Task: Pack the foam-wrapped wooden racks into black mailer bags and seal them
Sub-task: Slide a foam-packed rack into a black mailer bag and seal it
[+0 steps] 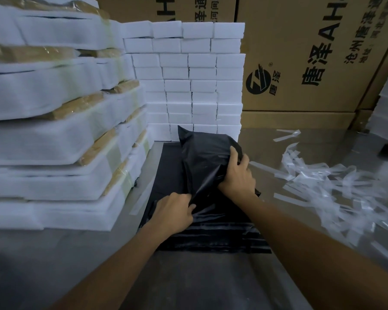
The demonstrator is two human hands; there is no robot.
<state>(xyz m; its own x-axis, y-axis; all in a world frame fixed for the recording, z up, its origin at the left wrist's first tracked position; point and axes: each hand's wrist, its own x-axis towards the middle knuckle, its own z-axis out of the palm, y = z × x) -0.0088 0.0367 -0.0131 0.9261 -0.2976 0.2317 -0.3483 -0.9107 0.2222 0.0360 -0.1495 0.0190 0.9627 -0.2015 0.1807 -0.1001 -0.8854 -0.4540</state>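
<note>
A filled black mailer bag (207,159) lies tilted on a stack of flat black mailer bags (211,238) in the middle of the table. My right hand (238,175) grips the bag's near right side, fingers curled over its edge. My left hand (174,211) pinches the bag's loose open flap at its near left corner. What is inside the bag is hidden. A tall pile of foam-wrapped wooden racks (54,135) stands at the left, wood showing between the white foam layers.
A wall of white foam blocks (197,86) rises behind the bags. Large printed cardboard boxes (311,59) stand at the back right. Several clear peeled-off adhesive strips (327,186) litter the grey table (43,265) on the right.
</note>
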